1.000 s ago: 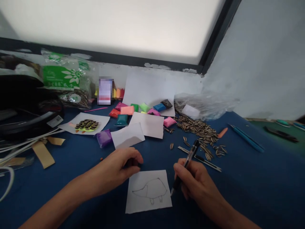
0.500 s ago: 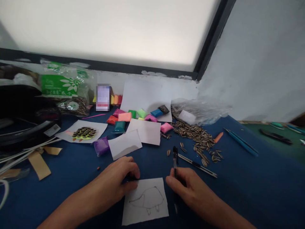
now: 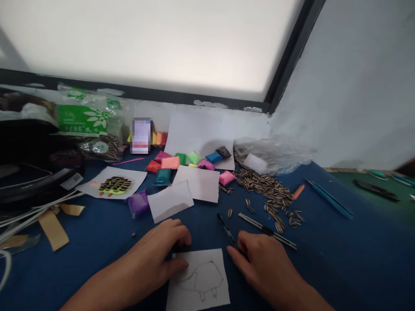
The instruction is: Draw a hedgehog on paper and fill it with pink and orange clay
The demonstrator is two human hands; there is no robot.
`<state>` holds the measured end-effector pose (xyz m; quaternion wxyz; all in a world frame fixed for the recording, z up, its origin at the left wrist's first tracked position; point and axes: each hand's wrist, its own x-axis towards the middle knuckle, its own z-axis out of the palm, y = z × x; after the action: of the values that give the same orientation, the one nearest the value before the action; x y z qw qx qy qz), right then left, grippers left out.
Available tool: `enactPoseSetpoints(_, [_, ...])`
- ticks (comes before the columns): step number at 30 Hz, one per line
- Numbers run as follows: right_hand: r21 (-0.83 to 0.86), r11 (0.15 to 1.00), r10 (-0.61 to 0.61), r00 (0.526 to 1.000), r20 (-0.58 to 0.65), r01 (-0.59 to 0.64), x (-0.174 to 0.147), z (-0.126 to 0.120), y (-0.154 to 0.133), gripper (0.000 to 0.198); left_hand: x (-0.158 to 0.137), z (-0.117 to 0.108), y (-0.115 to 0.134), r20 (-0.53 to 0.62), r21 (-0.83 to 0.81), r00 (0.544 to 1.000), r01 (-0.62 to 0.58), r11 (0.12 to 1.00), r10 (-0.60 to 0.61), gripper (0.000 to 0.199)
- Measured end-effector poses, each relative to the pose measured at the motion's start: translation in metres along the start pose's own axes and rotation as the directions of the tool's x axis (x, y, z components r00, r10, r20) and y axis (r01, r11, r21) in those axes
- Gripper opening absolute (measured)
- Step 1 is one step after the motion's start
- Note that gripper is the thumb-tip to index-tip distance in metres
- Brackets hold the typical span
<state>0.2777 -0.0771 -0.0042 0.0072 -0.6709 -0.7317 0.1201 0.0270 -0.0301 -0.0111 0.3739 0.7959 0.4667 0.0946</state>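
Note:
A white paper (image 3: 210, 298) with a pencil-like line drawing of a long-snouted animal lies in front of me. My left hand (image 3: 165, 250) rests at its upper left, thumb on the paper and over the snout's tip, the fingers loosely curled and apart from the thumb. Right of the paper, my right hand (image 3: 264, 263) has thumb and forefinger at the lower end of a black pen (image 3: 226, 229). The pen slants low over the blue table, its upper end toward the far left. Just beyond that hand lies a utility knife (image 3: 267, 231).
Sunflower seeds (image 3: 266, 185) are heaped at right, near blue tweezers (image 3: 329, 198). Coloured clay packets (image 3: 170, 163) and blank papers (image 3: 197, 183) lie behind. At left stand a seed-covered clay figure (image 3: 115, 185), white cables (image 3: 39, 209) and a seed bag (image 3: 84, 123).
My right hand has turned and lowered the pen from nearly upright to a flat slant pointing away to the left. My left hand has stayed at the paper, its thumb now over the snout's tip.

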Motion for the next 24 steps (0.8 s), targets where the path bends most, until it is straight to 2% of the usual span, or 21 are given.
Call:
enactPoseSetpoints(4, [-0.038, 0.999, -0.033, 0.998, -0.045, 0.032, 0.002, 0.0, 0.002, 0.024, 0.0, -0.002, 0.002, 0.07, 0.038, 0.997, 0.011, 0.999, -0.013, 0.019])
enactPoseSetpoints(7, [-0.029, 0.996, -0.083, 0.988, -0.13, 0.079, 0.002, 0.002, 0.005, 0.008, 0.001, -0.003, 0.005, 0.085, 0.051, 0.996, -0.006, 0.999, 0.001, 0.016])
enactPoseSetpoints(8, [-0.023, 0.993, -0.12, 0.978, -0.17, 0.118, 0.001, 0.002, 0.005, 0.003, 0.001, -0.002, 0.005, 0.07, 0.05, 0.998, -0.003, 0.999, -0.001, 0.016])
enactPoseSetpoints(11, [0.004, 0.959, -0.274, 0.931, -0.24, 0.283, -0.001, 0.005, 0.001, 0.013, 0.0, -0.001, 0.005, 0.054, 0.039, 0.999, -0.004, 0.999, 0.002, 0.017])
enactPoseSetpoints(13, [-0.007, 0.931, -0.357, 0.907, -0.224, 0.364, -0.003, 0.007, -0.006, 0.014, 0.0, 0.001, 0.002, 0.054, 0.029, 0.998, -0.016, 0.999, 0.014, 0.019])
enactPoseSetpoints(15, [-0.066, 0.922, -0.388, 0.896, -0.217, 0.383, -0.003, 0.01, -0.014, 0.015, -0.001, 0.002, -0.002, 0.038, 0.013, 0.998, -0.047, 0.999, 0.046, 0.02])
enactPoseSetpoints(19, [-0.152, 0.924, -0.369, 0.923, -0.108, 0.352, 0.001, 0.013, -0.024, 0.017, -0.001, 0.003, -0.009, -0.021, -0.035, 0.995, -0.1, 0.994, 0.099, 0.019])
enactPoseSetpoints(24, [-0.171, 0.941, -0.3, 0.953, -0.029, 0.291, 0.006, 0.011, -0.026, 0.014, -0.001, -0.002, -0.006, 0.003, -0.02, 0.997, -0.072, 0.997, 0.072, 0.021])
